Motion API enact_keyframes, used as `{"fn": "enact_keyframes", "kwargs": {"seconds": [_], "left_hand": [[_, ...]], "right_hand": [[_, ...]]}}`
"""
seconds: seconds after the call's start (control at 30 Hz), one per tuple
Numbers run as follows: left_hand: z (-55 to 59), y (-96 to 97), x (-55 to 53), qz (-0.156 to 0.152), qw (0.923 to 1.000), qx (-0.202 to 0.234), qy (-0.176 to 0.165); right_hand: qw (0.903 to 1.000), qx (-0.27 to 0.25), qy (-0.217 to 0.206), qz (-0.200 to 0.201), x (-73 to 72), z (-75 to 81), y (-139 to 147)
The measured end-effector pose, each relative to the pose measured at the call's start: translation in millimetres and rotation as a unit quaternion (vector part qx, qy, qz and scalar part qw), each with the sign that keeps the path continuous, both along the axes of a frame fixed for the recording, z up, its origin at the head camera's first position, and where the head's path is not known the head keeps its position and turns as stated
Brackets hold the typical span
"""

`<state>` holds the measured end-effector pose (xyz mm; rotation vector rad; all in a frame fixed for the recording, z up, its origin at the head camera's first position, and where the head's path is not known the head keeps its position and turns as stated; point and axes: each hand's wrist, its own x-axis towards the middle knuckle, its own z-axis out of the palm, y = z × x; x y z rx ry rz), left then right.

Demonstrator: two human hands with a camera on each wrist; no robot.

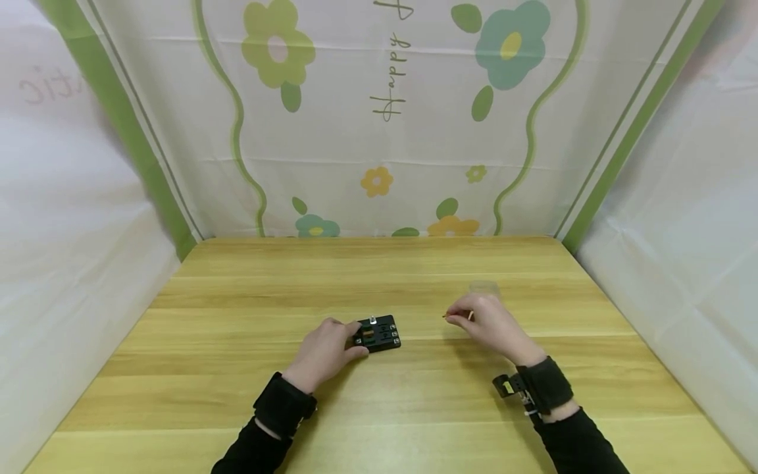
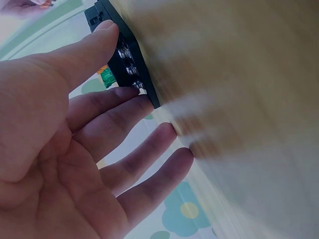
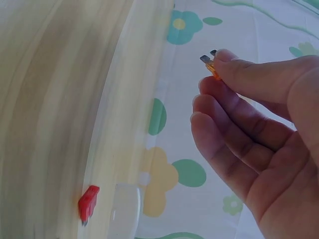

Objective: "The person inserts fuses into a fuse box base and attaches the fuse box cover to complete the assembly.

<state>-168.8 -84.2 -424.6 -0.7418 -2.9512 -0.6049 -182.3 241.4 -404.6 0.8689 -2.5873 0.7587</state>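
Note:
A black fuse block [image 1: 387,331] with metal screw terminals lies on the table in the head view. My left hand [image 1: 322,352] grips its left end, thumb on one side and fingers on the other. In the left wrist view, a green blade fuse [image 2: 107,77] sticks up from the block, with a bit of orange beside it. To the right, my right hand [image 1: 482,319] is raised above the table, apart from the block. Between thumb and index finger it pinches an orange blade fuse [image 3: 212,67], whose metal prongs point away from the fingertips.
Behind the right hand stands a small translucent container [image 1: 484,287]. A red blade fuse [image 3: 88,204] lies on the table near it in the right wrist view. Flowered cloth [image 1: 331,131] hangs at the table's back edge, and white cloth flanks both sides.

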Motion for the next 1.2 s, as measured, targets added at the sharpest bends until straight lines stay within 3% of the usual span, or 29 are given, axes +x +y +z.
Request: {"fn": "enact_keyframes", "kwargs": {"seconds": [0.47, 1.2], "left_hand": [[1.1, -0.2, 0.5, 0.003, 1.0, -0.001, -0.005], [1.9, -0.4, 1.1, 0.002, 1.0, 0.007, -0.005]], "right_hand": [[0.9994, 0.015, -0.025, 0.018, -1.8, 3.3, -14], [0.9974, 0.044, -0.019, 0.054, -11.0, 20.3, -44]]}}
